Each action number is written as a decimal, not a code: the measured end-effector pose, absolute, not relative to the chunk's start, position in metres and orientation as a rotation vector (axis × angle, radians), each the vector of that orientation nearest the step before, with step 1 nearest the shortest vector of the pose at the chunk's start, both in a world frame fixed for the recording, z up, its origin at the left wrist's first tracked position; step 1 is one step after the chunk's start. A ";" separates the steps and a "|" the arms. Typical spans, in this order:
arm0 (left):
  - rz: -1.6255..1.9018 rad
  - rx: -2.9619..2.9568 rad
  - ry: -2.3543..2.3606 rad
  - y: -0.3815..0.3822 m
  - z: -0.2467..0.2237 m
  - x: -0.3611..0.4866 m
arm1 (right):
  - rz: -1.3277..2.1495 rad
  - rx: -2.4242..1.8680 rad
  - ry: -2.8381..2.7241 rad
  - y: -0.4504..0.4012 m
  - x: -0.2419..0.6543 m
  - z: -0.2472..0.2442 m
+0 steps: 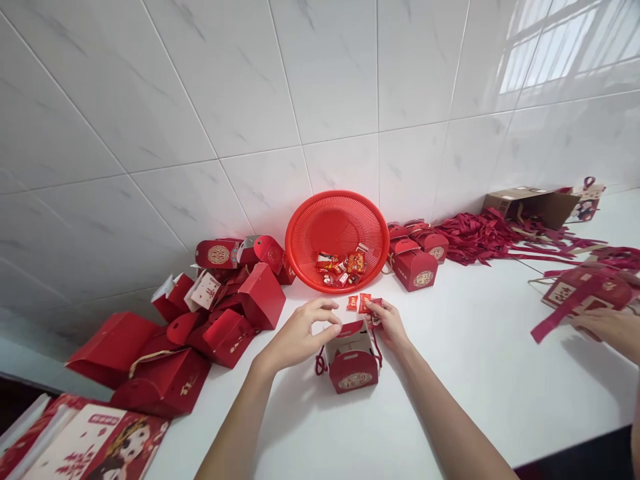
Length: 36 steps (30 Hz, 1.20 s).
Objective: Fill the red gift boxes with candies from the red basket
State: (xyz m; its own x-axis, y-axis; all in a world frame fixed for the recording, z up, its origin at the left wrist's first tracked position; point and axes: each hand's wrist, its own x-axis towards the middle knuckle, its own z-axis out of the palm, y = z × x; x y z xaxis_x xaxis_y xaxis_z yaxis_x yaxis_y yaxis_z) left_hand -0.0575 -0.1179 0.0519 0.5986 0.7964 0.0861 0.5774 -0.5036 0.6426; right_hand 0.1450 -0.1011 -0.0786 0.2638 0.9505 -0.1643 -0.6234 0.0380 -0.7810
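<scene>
A small red box (354, 370) with a gold emblem stands with its top open on the white table (450, 373), dark red cords at its sides. My left hand (305, 333) hovers at the box's upper left, fingers curved and apart, holding nothing. At the upper right of the box, my right hand (390, 323) pinches a small dark red wrapped packet (376, 313). Two orange-red packets (353, 303) lie just beyond the box, close to my right fingertips. Behind them a red plastic basket (333, 223) leans on the wall with several wrapped sweets (343, 267) inside.
Red boxes (263, 297) are heaped at the left, beside printed flat packaging (90, 443). More closed boxes (414, 267) stand right of the basket. Farther right lie red ribbons (475, 237), a cardboard box (530, 203), and another person's hand (613, 330) at a red box.
</scene>
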 end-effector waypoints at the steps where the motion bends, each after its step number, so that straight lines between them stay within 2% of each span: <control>1: 0.471 2.254 1.133 -0.121 0.048 -0.059 | 1.261 -0.886 -0.465 -0.101 0.146 -0.077; 10: 0.413 2.199 1.303 -0.148 0.036 -0.059 | 1.057 -0.823 -0.530 -0.117 0.161 -0.031; 17: 0.465 2.165 1.288 -0.150 0.037 -0.059 | 0.957 -0.817 -0.892 -0.142 0.149 -0.002; 24: 0.583 2.003 1.078 -0.146 0.030 -0.056 | 0.892 -0.892 -1.231 -0.155 0.136 0.002; 27: 0.604 1.926 1.091 -0.143 0.025 -0.053 | 0.844 -0.798 -1.111 -0.156 0.137 0.000; 31: 0.626 1.879 1.100 -0.139 0.019 -0.050 | 1.001 -0.605 -0.877 -0.157 0.139 0.000; 36: 0.670 1.844 1.001 -0.137 0.016 -0.048 | 0.993 -0.691 -1.000 -0.161 0.133 0.002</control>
State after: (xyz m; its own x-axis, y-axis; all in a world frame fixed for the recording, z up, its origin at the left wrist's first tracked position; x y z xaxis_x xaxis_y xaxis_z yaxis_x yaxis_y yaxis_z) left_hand -0.0476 -0.1370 0.0157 0.5246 0.8505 0.0384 0.3598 -0.2624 0.8954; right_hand 0.1330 -0.1608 0.0017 0.1950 0.9129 0.3586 -0.3525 0.4064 -0.8430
